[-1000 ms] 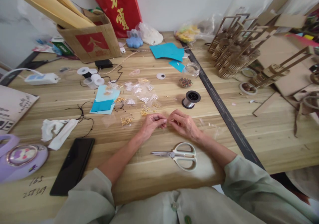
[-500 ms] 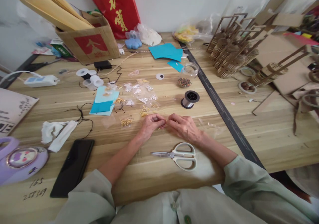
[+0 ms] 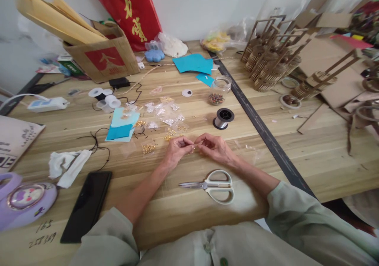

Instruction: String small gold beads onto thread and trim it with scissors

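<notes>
My left hand (image 3: 178, 150) and my right hand (image 3: 215, 147) meet fingertip to fingertip over the wooden table. Both are pinched on something thin and tiny between them, too small to make out. Small gold beads (image 3: 149, 148) lie in a clear bag left of my left hand, and more gold beads (image 3: 170, 134) sit just beyond it. A spool of thin wire (image 3: 224, 118) stands beyond my right hand. Scissors (image 3: 207, 185) with pale handles lie in front of my hands, blades pointing left.
A black phone (image 3: 85, 206) and white tissue (image 3: 72, 167) lie at the left. Beyond are blue cards (image 3: 192, 63), a jar of dark beads (image 3: 216, 98) and a paper bag (image 3: 103, 57). Small bamboo baskets (image 3: 266, 74) stand at the back right.
My fingertips have moved slightly apart, with a small gap now between the hands. The view has shifted a little; the objects on the table lie as before.
</notes>
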A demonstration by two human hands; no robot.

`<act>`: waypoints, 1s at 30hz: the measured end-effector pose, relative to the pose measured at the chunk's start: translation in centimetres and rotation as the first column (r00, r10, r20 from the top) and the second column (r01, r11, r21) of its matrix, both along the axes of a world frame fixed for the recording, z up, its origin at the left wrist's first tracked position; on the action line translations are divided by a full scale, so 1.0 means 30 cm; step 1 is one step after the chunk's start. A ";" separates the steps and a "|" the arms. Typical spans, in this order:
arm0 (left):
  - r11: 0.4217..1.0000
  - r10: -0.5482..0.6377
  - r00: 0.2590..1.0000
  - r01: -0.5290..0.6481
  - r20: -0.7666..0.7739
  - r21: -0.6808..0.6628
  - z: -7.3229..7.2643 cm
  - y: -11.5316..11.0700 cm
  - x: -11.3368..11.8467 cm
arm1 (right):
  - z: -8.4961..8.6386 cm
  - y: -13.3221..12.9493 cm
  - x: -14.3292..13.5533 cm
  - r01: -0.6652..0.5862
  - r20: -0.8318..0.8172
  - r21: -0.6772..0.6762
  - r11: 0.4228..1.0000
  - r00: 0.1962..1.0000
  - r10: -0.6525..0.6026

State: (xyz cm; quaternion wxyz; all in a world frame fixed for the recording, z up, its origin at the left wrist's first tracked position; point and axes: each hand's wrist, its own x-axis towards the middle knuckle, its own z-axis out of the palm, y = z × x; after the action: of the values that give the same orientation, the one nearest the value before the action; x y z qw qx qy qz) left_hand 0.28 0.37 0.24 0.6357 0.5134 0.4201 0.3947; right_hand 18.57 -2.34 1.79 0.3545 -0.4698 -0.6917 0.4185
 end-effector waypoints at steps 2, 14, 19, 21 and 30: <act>1.000 0.002 1.000 -0.002 -0.011 0.012 0.002 0.001 0.000 | -0.013 0.002 -0.007 -0.028 -0.145 -0.172 0.985 0.989 0.002; 0.982 0.049 0.993 -0.029 -0.104 0.188 -0.002 -0.002 0.003 | -0.053 0.020 -0.022 -0.095 -0.377 -0.376 0.922 0.924 -0.059; 0.978 0.059 0.993 -0.037 -0.099 0.203 0.011 -0.006 0.005 | -0.056 0.019 -0.022 -0.082 -0.365 -0.356 0.931 0.929 -0.058; 0.977 0.063 0.993 -0.041 -0.102 0.207 0.016 -0.007 0.007 | -0.057 0.021 -0.021 -0.085 -0.369 -0.345 0.935 0.928 -0.052; 0.979 0.060 0.994 -0.042 -0.087 0.197 0.018 -0.007 0.007 | -0.058 0.026 -0.017 -0.087 -0.386 -0.323 0.942 0.921 -0.047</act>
State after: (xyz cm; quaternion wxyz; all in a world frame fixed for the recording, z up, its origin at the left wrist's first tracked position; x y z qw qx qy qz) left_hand 0.48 0.16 0.79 0.5518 0.5801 0.4215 0.4258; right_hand 18.07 -1.57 0.05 0.3954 -0.4235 -0.5315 0.6179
